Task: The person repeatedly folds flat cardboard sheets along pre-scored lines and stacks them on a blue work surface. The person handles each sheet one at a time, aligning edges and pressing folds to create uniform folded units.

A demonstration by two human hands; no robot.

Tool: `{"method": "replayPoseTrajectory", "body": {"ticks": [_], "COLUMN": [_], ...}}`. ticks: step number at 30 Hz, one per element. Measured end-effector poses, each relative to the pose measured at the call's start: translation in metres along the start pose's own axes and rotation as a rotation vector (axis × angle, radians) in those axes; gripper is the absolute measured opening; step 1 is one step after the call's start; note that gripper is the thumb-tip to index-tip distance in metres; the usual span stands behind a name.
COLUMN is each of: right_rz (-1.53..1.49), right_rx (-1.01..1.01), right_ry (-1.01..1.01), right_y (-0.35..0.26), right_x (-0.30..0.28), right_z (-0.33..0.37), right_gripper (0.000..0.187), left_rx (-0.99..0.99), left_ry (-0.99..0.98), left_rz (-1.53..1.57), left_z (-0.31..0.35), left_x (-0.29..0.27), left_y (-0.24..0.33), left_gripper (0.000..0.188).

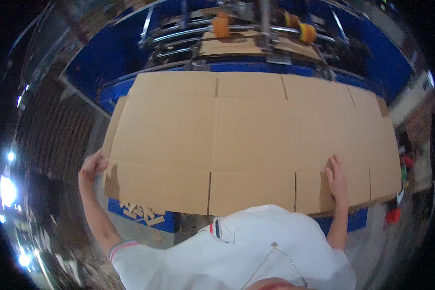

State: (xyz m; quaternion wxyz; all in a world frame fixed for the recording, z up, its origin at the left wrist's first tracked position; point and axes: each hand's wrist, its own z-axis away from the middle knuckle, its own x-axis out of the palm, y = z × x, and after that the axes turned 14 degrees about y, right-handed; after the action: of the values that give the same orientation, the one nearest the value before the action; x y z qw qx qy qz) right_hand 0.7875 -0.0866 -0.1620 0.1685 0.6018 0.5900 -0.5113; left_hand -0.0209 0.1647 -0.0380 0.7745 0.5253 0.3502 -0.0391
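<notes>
A wide sheet of brown cardboard (pixel 256 135), a flattened box blank with fold lines and dark slots, lies in front of me. At its left end my left hand (pixel 93 166) touches the side edge, its fingers bent toward the board and apart. Toward the right end, my right hand (pixel 338 180) rests on the near part of the sheet with fingers stretched out and a shadow beside them. Offset edges at both ends show at least one more sheet underneath. Neither hand is wrapped round anything.
Beyond the sheet stands a blue machine (pixel 106 63) with metal rods, an orange roller (pixel 221 26) and a yellow roller (pixel 307 33). More cardboard (pixel 232 46) lies inside it. Cardboard scraps (pixel 139 211) lie on a blue surface at near left. A red object (pixel 393 215) is at right.
</notes>
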Motion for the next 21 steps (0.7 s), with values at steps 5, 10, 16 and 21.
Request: {"method": "replayPoseTrajectory", "body": {"ticks": [5,10,16,21], "right_rz": [0.092,0.482,0.621,0.652], "right_rx": [0.225,0.448,0.53,0.56], "right_ry": [0.105,0.186,0.328,0.571], "right_y": [0.042,0.051,0.072,0.093], "right_x": [-0.025,-0.048,-0.035,-0.014], "right_z": [0.038,0.06,0.064,0.082], "right_gripper": [0.047,0.05,0.051,0.054], "left_rx": [-0.06,0.235,-0.021,0.407], "left_ry": [0.011,0.145,0.279,-0.319], "left_rz": [0.17,-0.486,0.743,1.373], "left_z": [0.001,0.034,0.064,0.212], "left_x": [-0.026,0.049,0.023,0.073], "left_y": [-0.077,-0.141,-0.156,-0.033], "left_gripper": [0.046,0.051,0.062,0.078]}}
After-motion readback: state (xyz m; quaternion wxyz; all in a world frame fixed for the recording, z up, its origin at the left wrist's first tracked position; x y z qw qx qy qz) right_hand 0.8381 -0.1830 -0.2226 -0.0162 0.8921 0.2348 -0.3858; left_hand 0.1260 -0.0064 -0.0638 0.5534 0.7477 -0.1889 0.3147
